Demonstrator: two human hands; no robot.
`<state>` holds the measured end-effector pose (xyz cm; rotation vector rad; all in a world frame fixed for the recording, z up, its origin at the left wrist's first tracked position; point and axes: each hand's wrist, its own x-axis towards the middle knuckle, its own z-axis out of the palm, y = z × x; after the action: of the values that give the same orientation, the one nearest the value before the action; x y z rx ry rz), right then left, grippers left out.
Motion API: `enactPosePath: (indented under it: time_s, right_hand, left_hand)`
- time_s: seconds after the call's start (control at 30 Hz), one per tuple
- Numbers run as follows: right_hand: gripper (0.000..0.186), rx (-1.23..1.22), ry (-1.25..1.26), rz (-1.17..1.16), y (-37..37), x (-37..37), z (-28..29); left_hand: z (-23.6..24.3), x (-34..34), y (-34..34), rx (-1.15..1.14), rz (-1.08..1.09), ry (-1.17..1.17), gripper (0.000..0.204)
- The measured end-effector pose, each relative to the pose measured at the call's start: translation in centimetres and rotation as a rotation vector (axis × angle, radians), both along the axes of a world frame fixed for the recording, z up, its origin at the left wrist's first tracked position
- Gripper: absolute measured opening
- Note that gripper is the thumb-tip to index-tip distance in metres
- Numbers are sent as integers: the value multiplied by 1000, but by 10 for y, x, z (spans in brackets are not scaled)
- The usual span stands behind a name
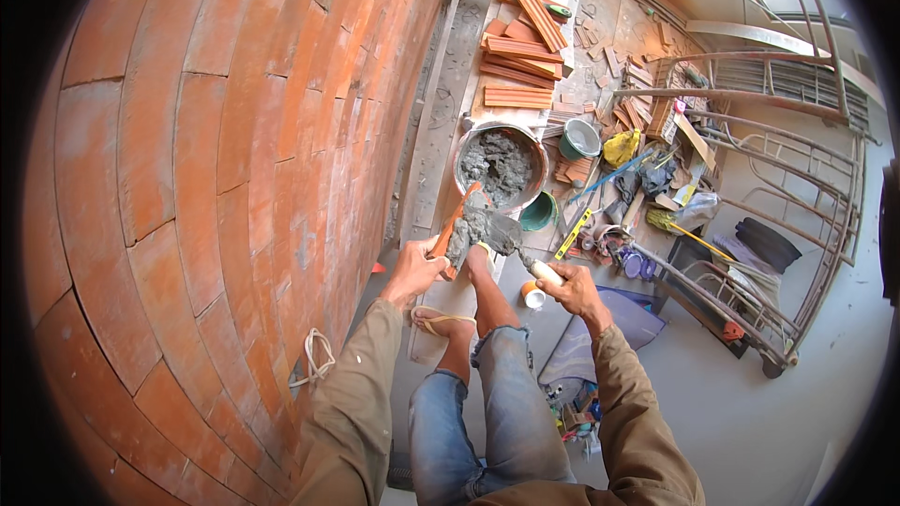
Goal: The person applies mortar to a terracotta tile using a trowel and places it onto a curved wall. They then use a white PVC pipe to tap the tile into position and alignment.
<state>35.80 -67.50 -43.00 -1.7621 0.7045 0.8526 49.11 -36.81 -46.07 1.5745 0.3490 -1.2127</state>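
Your left hand [413,271] pinched an orange brick tile [454,225] coated with grey mortar [466,230]; your right hand [573,288] closed on the trowel [511,239].

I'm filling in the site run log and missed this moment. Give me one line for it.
left hand: holds orange tile | right hand: holds trowel, spreading mortar on tile | mortar pan: ahead on plank | tiled wall: left
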Motion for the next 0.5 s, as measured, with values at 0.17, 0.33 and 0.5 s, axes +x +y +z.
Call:
enactPosePath:
  time_s: [0.17,0.33,0.5]
  right_hand:
    - [47,57,27,-61,6,-7,4]
    - [45,62,-35,-73,8,-7,14]
    - [42,155,45,-93,-5,-10,16]
  left_hand:
    - [5,11,-11,-6,108,155,43]
    - [13,26,-25,30,44,154,42]
    - [-3,28,-29,-46,98,146,40]
